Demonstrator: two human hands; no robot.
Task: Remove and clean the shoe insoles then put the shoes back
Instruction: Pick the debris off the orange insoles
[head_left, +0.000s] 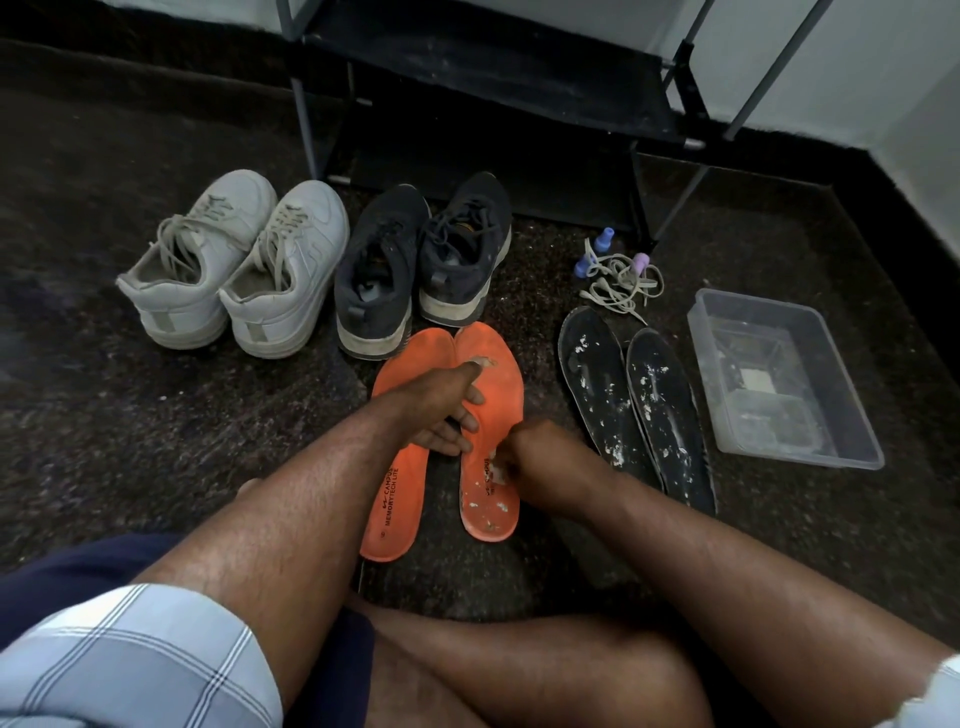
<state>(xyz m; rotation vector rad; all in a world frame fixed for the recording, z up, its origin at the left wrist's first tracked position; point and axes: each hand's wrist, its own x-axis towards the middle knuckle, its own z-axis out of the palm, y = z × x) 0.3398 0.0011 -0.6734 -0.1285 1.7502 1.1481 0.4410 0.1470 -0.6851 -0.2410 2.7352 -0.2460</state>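
Head view — right orange insole (491, 415) under flat left hand (451, 410) fingers, curled right hand (524, 454) pinching its edge.

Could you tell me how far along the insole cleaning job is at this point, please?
Done: both orange insoles and both black insoles are out on the floor. In hand: the left hand steadies the orange pair while the right hand rubs white paste on one. Left: the paste-speckled black insoles need finishing, then the black shoes and white shoes go back on the rack.
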